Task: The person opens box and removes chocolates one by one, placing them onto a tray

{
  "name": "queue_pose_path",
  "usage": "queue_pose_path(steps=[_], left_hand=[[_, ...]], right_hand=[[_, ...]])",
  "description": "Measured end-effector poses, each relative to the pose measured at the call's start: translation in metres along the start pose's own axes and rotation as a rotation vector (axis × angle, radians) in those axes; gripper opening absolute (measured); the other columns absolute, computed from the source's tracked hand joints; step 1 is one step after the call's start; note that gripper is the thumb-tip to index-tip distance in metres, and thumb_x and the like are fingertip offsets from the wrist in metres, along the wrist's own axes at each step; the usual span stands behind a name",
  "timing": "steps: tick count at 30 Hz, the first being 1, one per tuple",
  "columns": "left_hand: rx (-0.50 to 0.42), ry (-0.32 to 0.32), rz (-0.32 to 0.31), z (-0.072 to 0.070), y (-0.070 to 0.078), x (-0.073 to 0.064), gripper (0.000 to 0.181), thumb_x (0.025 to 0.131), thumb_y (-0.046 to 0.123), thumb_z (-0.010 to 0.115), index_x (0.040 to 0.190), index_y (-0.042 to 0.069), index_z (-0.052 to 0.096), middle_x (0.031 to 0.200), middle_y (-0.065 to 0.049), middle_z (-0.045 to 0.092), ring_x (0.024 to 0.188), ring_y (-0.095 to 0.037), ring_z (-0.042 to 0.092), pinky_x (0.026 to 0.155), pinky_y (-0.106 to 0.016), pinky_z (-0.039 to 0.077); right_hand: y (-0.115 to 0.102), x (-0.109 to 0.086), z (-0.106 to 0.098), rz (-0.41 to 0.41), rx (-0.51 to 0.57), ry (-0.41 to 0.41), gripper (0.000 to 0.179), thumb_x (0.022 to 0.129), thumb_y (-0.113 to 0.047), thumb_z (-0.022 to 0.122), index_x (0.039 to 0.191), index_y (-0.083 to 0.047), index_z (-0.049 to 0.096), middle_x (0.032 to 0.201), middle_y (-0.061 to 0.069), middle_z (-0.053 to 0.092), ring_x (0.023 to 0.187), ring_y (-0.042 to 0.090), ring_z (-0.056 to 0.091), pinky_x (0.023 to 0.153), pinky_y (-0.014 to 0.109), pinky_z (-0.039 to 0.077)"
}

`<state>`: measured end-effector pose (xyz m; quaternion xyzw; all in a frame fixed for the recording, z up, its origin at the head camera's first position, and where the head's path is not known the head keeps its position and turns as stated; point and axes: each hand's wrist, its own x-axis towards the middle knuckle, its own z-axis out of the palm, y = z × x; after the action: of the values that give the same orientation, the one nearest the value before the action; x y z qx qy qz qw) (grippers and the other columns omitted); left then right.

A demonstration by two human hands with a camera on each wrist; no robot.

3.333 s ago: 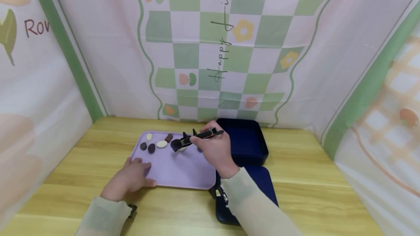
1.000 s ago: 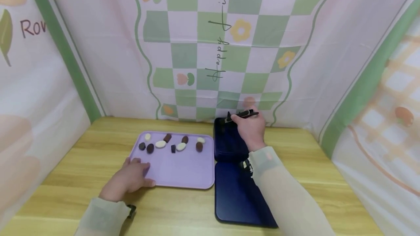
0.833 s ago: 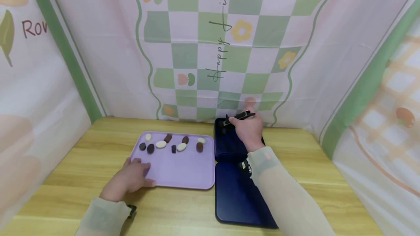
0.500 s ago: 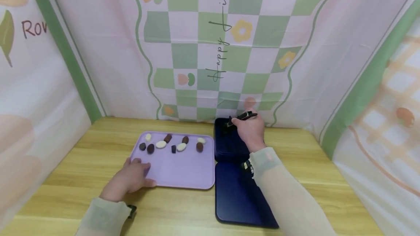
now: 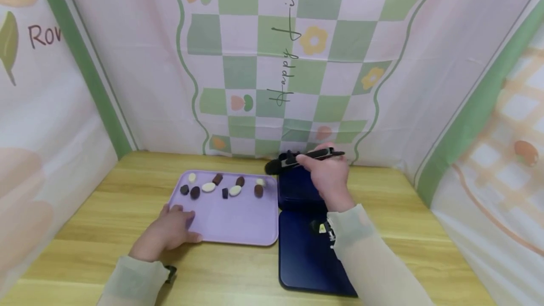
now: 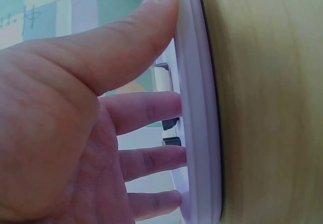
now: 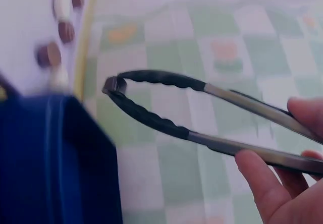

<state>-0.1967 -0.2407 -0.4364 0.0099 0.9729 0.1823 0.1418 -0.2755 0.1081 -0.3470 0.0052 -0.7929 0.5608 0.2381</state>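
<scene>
My right hand (image 5: 329, 178) grips black-and-silver tongs (image 5: 312, 156), whose head reaches left past the rim of a dark blue box (image 5: 297, 192). At the tongs' tips in the right wrist view is a small dark brown block shape (image 7: 114, 85); I cannot tell whether it is a chocolate or the tongs' own end. On the left, my left hand (image 5: 165, 233) rests at the near left corner of a lilac tray (image 5: 238, 221), thumb on the rim and fingers nearly straight. Several brown, black and white chocolates (image 5: 208, 187) lie along the tray's far half.
A flat dark blue lid (image 5: 310, 259) lies on the wooden table (image 5: 225, 273) in front of the box, partly under my right forearm. Behind everything rises a checked cloth backdrop (image 5: 272, 70), with more cloth at both sides.
The tongs went from over the tray into the box, then up and out to its left rim. The left hand has stayed at the tray, and the visible chocolates have not moved since one second ago.
</scene>
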Motion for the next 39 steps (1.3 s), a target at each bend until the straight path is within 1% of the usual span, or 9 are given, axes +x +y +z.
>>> queue_pose_path(steps=[3,5,8,12,18,29,34,37,39], left_hand=[[-0.006,0.002,-0.005,0.000,-0.001,0.001,0.074,0.081,0.043,0.080,0.137,0.000,0.058,0.146,-0.039,0.033,0.134,-0.067,0.013,0.103,-0.076,0.019],[-0.007,0.005,-0.001,0.000,-0.002,0.001,0.074,0.081,0.043,0.080,0.137,0.000,0.058,0.146,-0.039,0.033,0.134,-0.067,0.012,0.103,-0.076,0.019],[-0.004,0.013,0.014,0.001,-0.003,0.000,0.074,0.081,0.043,0.080,0.137,-0.001,0.058,0.145,-0.040,0.033,0.133,-0.067,0.013,0.104,-0.076,0.019],[-0.007,0.019,0.017,0.001,-0.004,0.000,0.075,0.080,0.043,0.081,0.136,-0.001,0.058,0.145,-0.040,0.032,0.133,-0.068,0.012,0.104,-0.076,0.018],[-0.002,0.013,0.010,0.002,-0.001,0.001,0.074,0.081,0.043,0.080,0.136,-0.001,0.059,0.145,-0.040,0.033,0.133,-0.067,0.013,0.104,-0.075,0.019],[-0.003,0.007,0.006,0.001,-0.001,0.000,0.073,0.082,0.041,0.080,0.136,-0.001,0.058,0.145,-0.040,0.033,0.133,-0.067,0.012,0.104,-0.075,0.020],[0.003,-0.003,-0.002,0.000,-0.001,0.000,0.073,0.082,0.042,0.079,0.137,-0.001,0.058,0.145,-0.040,0.033,0.133,-0.067,0.013,0.104,-0.076,0.019],[0.006,0.001,0.011,0.001,-0.001,0.000,0.073,0.082,0.042,0.079,0.137,-0.001,0.058,0.145,-0.040,0.033,0.133,-0.067,0.013,0.104,-0.075,0.019],[0.010,0.005,0.022,0.001,-0.001,0.000,0.073,0.082,0.042,0.079,0.136,-0.002,0.058,0.145,-0.041,0.033,0.133,-0.068,0.013,0.104,-0.075,0.019]], right_hand=[[-0.009,-0.016,0.010,-0.041,-0.059,-0.109,0.033,0.069,-0.021,0.092,0.086,-0.011,0.064,0.081,0.003,0.067,0.070,0.022,0.059,0.062,0.034,0.050],[-0.012,-0.026,0.017,-0.063,-0.056,-0.163,0.032,0.070,-0.021,0.091,0.085,-0.012,0.064,0.081,0.002,0.067,0.070,0.022,0.060,0.061,0.036,0.051],[-0.013,-0.039,0.029,-0.084,-0.052,-0.214,0.031,0.071,-0.019,0.091,0.085,-0.014,0.064,0.076,0.002,0.065,0.067,0.021,0.061,0.060,0.037,0.052],[-0.011,-0.049,0.040,-0.086,-0.060,-0.244,0.029,0.074,-0.020,0.090,0.085,-0.017,0.062,0.072,-0.001,0.065,0.064,0.019,0.062,0.057,0.036,0.053],[-0.010,-0.053,0.040,-0.116,-0.075,-0.218,0.030,0.074,-0.021,0.089,0.084,-0.018,0.061,0.071,-0.003,0.065,0.065,0.016,0.063,0.058,0.036,0.053],[-0.015,-0.049,0.021,-0.131,-0.067,-0.181,0.031,0.072,-0.022,0.091,0.087,-0.015,0.064,0.074,-0.003,0.068,0.066,0.017,0.063,0.060,0.037,0.052],[-0.017,-0.048,0.003,-0.114,-0.050,-0.165,0.035,0.073,-0.028,0.091,0.092,-0.014,0.066,0.081,0.000,0.068,0.073,0.017,0.064,0.064,0.034,0.052],[-0.014,-0.044,-0.014,-0.106,0.026,-0.133,0.041,0.073,-0.027,0.092,0.101,-0.008,0.067,0.086,0.003,0.069,0.075,0.018,0.065,0.066,0.028,0.055],[-0.011,-0.039,-0.029,-0.104,0.077,-0.080,0.044,0.074,-0.023,0.091,0.106,-0.005,0.067,0.087,0.005,0.068,0.075,0.016,0.064,0.066,0.024,0.054]])
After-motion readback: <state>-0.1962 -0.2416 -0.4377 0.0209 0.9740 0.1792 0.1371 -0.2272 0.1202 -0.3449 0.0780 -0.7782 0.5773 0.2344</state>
